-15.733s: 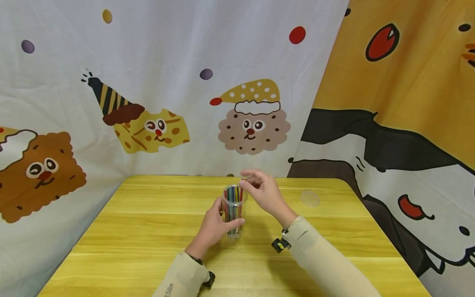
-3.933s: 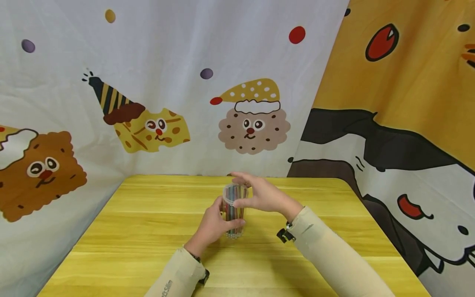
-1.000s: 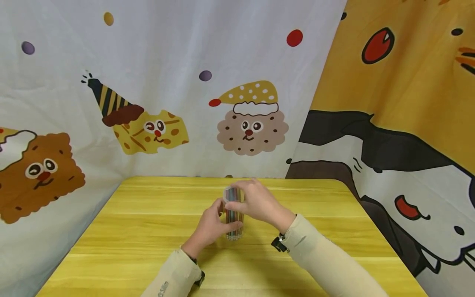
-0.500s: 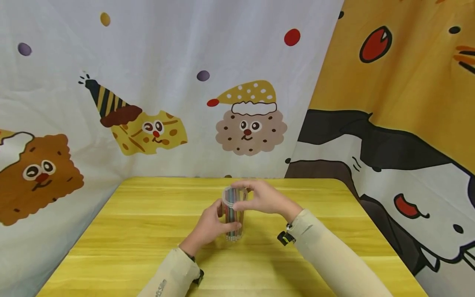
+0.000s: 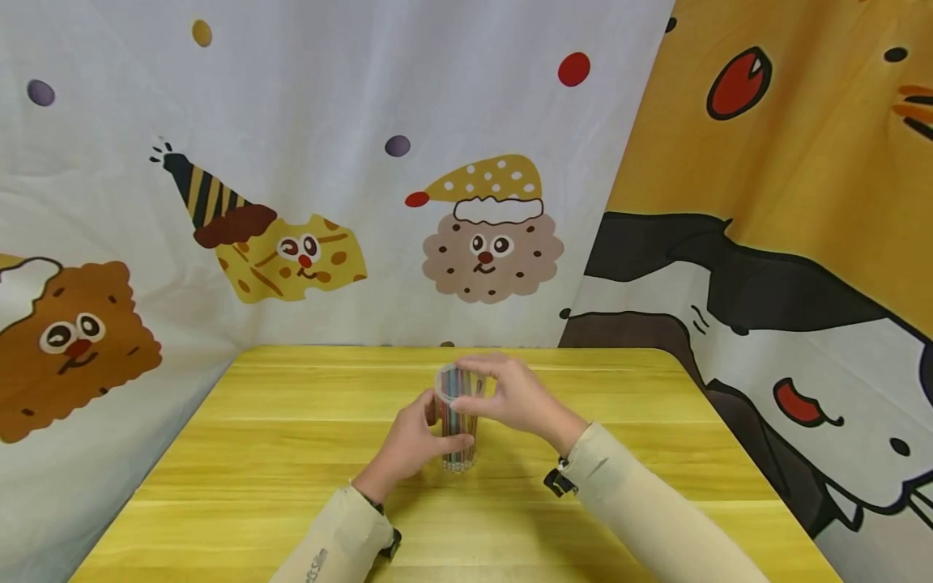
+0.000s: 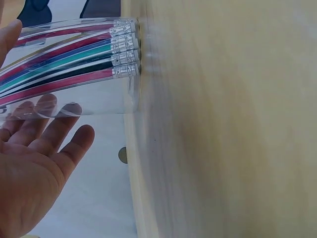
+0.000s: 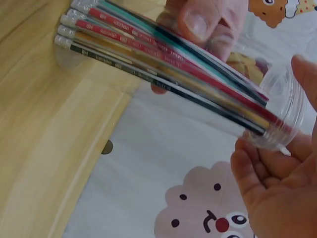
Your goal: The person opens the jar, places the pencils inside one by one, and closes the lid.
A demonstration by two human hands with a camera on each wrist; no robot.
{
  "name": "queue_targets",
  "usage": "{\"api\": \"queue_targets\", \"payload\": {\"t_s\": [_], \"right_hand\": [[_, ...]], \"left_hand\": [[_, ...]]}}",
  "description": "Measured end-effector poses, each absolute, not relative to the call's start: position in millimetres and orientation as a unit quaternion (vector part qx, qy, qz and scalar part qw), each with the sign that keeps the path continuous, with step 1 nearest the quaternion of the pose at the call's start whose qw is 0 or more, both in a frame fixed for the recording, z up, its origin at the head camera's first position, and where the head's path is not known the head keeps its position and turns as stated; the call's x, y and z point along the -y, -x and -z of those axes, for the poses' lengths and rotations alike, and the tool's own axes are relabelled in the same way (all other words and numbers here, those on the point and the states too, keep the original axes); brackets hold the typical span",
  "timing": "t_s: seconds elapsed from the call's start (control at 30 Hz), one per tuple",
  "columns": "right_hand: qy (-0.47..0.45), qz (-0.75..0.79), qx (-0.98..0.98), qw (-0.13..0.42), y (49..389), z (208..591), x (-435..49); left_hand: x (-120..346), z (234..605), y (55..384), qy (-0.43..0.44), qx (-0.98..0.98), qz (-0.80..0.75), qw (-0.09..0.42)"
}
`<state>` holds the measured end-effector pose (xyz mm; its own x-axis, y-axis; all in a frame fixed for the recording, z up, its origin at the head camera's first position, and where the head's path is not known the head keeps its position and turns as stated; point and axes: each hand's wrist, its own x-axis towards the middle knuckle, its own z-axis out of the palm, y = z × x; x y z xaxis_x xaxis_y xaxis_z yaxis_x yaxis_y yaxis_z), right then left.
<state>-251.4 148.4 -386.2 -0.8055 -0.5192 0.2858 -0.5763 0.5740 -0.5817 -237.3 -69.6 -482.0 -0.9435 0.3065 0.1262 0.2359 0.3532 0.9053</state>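
Note:
A clear plastic jar point(image 5: 455, 427) stands upright on the table. Several pencils point(image 7: 168, 62) in red, green, black and yellow lean inside it, their eraser ends at the base. My left hand point(image 5: 410, 444) holds the jar's lower half, with the thumb across the front and the fingers behind. In the left wrist view, the left fingers point(image 6: 54, 134) curve round the clear wall. A transparent lid point(image 7: 295, 106) sits over the jar's mouth. My right hand point(image 5: 516, 398) grips the lid's edge, thumb at the front and fingers at the far side.
The wood-grain table point(image 5: 291, 453) reaches back to a hanging cloth point(image 5: 328, 97) printed with cartoon biscuits and cheese. On the right, an orange and black part of the cloth point(image 5: 692, 202) hangs close along the table's edge.
Much earlier the lid lay at the back right and my right hand was at a pencil top; now the lid covers the jar. Over the last second my right hand shifts slightly round the lid.

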Motion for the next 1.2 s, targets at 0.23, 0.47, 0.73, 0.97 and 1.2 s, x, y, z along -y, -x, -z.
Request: {"api": "queue_targets", "payload": {"t_s": [0.23,0.47,0.73,0.97,1.2], "right_hand": [[-0.272,-0.324,0.9,0.102,234.8,387.7,-134.8],[-0.257,-0.318,0.903,0.129,228.9,390.7,-130.1],[-0.245,-0.361,0.894,0.102,230.4,394.0,-135.1],[-0.323,-0.375,0.869,0.001,250.3,381.9,-153.7],[-0.36,-0.417,0.827,-0.108,269.6,384.9,-165.9]], "left_hand": [[69.8,481.7,236.1,-0.162,-0.825,-0.541,0.027],[70.0,484.4,235.6,-0.165,-0.829,-0.533,0.029],[69.3,486.7,236.3,-0.191,-0.825,-0.529,0.046],[68.8,479.6,238.1,-0.213,-0.828,-0.517,0.048],[69.3,479.9,240.8,-0.246,-0.811,-0.525,0.081]]}}
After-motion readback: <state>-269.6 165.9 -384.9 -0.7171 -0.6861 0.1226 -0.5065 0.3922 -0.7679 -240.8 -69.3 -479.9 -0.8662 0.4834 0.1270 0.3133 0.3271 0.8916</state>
